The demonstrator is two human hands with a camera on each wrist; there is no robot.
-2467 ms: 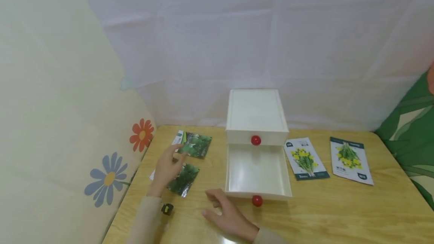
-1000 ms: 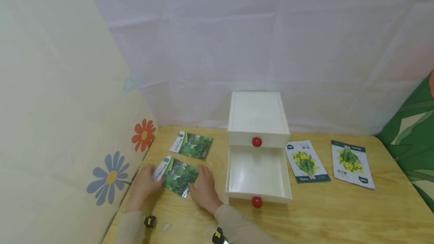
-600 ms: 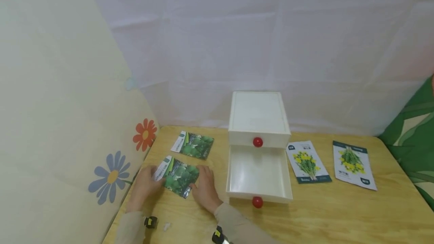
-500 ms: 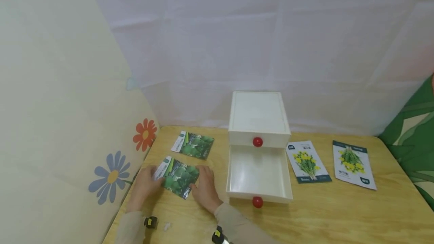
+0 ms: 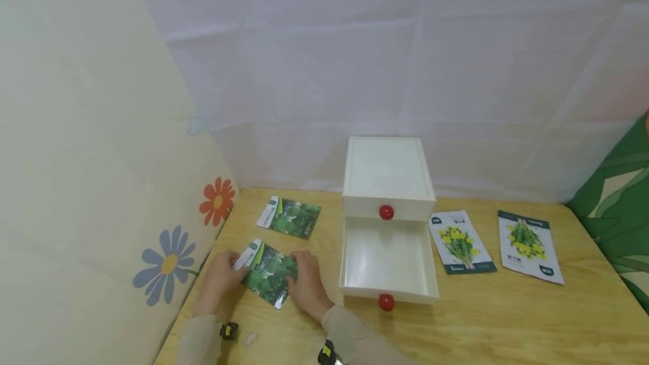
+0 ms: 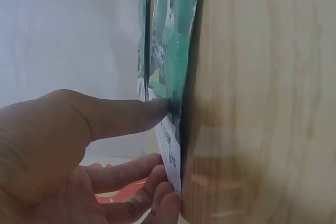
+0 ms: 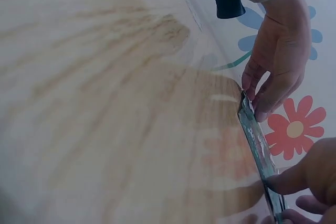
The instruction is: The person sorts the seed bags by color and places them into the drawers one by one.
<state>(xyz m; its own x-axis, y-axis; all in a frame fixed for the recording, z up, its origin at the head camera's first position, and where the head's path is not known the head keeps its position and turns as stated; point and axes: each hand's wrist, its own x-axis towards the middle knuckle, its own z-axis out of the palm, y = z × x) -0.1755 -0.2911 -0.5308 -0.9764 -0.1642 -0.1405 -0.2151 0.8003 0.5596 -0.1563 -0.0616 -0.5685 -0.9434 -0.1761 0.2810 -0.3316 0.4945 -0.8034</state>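
A green seed packet (image 5: 270, 276) with a leafy picture lies between my two hands at the left of the table. My left hand (image 5: 219, 278) pinches its white-labelled end, thumb on top and fingers at the edge, as the left wrist view shows with the packet (image 6: 172, 61) close to the wood. At the opposite end my right hand (image 5: 308, 287) pinches the packet, its thumb (image 7: 289, 180) on the face in the right wrist view. Just behind lies a second green seed packet (image 5: 293, 218), touched by neither hand.
Right of my hands stands a white two-drawer box (image 5: 387, 168), its lower drawer (image 5: 387, 261) pulled out by a red knob (image 5: 386, 302). Two white seed packets with yellow flowers, a nearer one (image 5: 460, 244) and a farther one (image 5: 529, 246), lie beyond it. Flowered cloth (image 5: 167, 263) borders the left.
Both hands came to the front green packet and took hold of its two ends. During the last half second the packet has turned slightly and shifted a little toward me.
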